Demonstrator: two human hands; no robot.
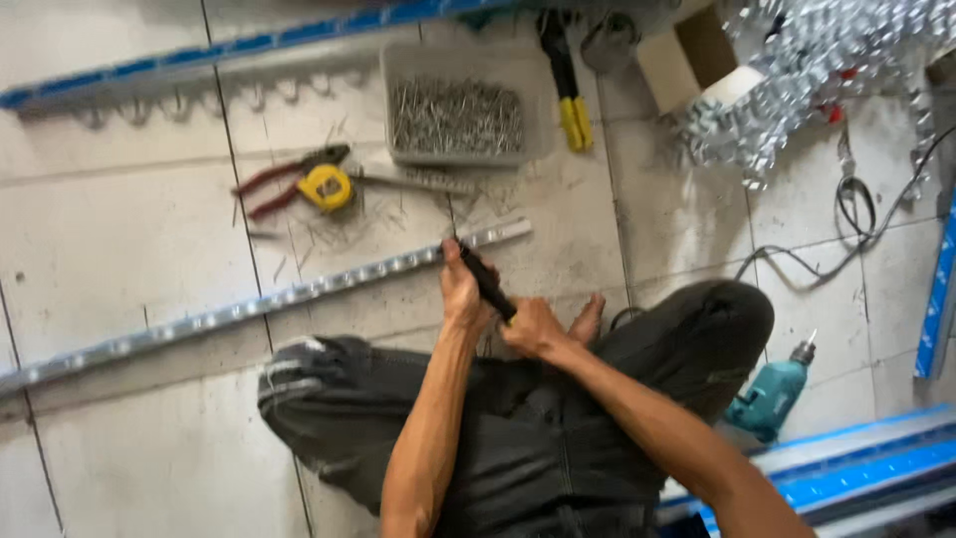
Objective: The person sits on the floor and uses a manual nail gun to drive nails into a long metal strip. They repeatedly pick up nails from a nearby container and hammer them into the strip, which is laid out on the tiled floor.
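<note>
Seated on the tiled floor point(129, 239), knees spread, riveting along the long metal rail point(299, 291) that ran from near left toward the far middle. Step in hand, by the look of it: setting a rivet near the rail's right end with the black-handled rivet tool point(488, 284). Next move would likely call for squeezing the handles together while keeping the tool's nose square on the rail.

Left hand point(461, 294) closed round the upper part of the tool, right where it met the rail. Right hand point(533, 327) closed round the lower handle, just beside the left. Fingers wrapped tight on both; no gap seen.

Beyond the rail lay red-handled pliers point(284, 179) touching a yellow tape measure point(326, 186), and farther right a shallow tray of rivets point(455, 118). Yellow-handled cutters point(570, 100) lay just right of the tray. Pile of small metal brackets point(807, 70) at far right. Teal power drill point(772, 394) stood on the floor near the right knee, with a blue-edged rail point(856, 468) nearer still.
</note>
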